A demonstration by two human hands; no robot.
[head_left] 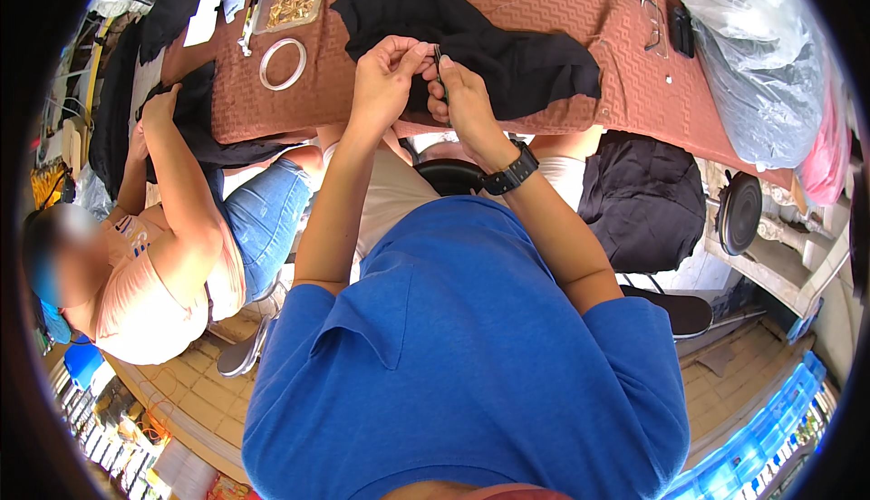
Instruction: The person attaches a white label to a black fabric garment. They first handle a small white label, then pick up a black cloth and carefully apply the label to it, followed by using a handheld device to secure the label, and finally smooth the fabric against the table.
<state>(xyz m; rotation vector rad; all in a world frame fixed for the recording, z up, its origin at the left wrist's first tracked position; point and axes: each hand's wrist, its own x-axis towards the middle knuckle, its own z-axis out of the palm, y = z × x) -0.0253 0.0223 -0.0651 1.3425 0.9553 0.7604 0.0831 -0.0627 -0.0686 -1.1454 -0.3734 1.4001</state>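
Above the brown cloth-covered table, my two hands meet close together. My left hand (385, 76) is closed in a pinch, thumb against forefinger; what lies between the fingertips is too small to make out. My right hand (467, 101) wraps round a slim dark tool (439, 58), perhaps thread snips, whose tip points up beside the left fingertips. Behind and under both hands spreads a black cloth piece (507, 56), crumpled toward the right. A black watch is on my right wrist.
A clear tray (292, 11) of small gold-coloured pieces and a white ring-shaped roll (283, 63) lie to the left. Close by on that side, a seated person handles black cloth (195, 106). Eyeglasses (654, 27) and plastic bags (761, 65) are at right, above a black bundle (643, 197).
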